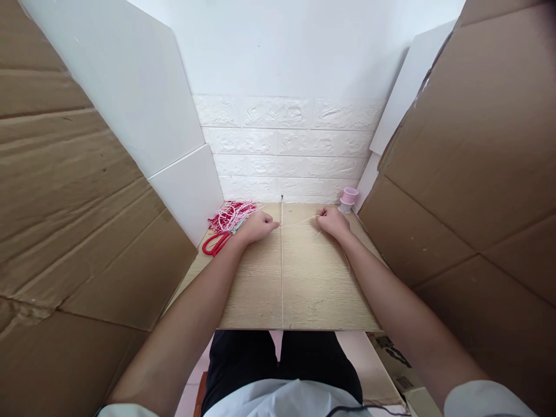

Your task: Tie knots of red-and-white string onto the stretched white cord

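Note:
A taut pale cord [282, 278] runs down the middle of the wooden board, from a nail at the far end to past the near edge. My left hand [262, 226] is closed just left of it, thumb and finger pinched at the cord. To the right, my right hand [332, 220] pinches a thin pale thread [299, 223] that stretches across to the cord. A loose thread end hangs below the right hand. Close behind the left hand lie red-handled scissors [216, 243], their blades partly hidden by a tangle of red and pink-white strings [234, 215].
Pink and white thread spools [348, 197] are stacked at the board's back right corner. Cardboard walls [65, 174] rise on the left and right. A white brick-patterned wall [286, 142] closes off the back of the wooden board [247, 289].

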A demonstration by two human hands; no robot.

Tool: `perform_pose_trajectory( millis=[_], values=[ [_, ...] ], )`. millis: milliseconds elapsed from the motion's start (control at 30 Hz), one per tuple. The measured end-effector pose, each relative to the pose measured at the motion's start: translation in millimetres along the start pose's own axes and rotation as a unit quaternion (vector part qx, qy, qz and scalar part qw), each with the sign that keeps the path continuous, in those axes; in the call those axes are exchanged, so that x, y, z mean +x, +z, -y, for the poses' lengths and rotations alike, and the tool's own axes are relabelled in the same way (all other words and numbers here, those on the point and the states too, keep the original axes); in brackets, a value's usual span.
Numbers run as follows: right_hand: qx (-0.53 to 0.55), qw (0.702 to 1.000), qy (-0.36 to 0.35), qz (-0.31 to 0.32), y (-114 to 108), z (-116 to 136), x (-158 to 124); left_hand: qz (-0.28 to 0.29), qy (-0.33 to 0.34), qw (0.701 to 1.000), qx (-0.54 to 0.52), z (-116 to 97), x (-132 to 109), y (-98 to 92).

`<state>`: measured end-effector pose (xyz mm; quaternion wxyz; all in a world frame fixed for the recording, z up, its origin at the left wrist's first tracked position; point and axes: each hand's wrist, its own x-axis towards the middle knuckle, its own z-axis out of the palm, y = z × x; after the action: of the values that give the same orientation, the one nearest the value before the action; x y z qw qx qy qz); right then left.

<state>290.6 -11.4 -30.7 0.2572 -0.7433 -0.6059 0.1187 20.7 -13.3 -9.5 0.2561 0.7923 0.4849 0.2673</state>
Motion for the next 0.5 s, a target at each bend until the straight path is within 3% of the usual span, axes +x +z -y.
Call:
perform_pose_trajectory(
  millis=[267,500],
  values=[
    [0.044,0.997,-0.061,0.036,-4.5,-4.1,3.8,0.013,-0.006,0.997,0.079,14.6,4.5,-0.9],
    [0.051,0.993,-0.099,0.03,-5.9,-4.1,1.3,0.015,0.003,0.995,0.1,21.8,7.7,-2.2]
  ],
)
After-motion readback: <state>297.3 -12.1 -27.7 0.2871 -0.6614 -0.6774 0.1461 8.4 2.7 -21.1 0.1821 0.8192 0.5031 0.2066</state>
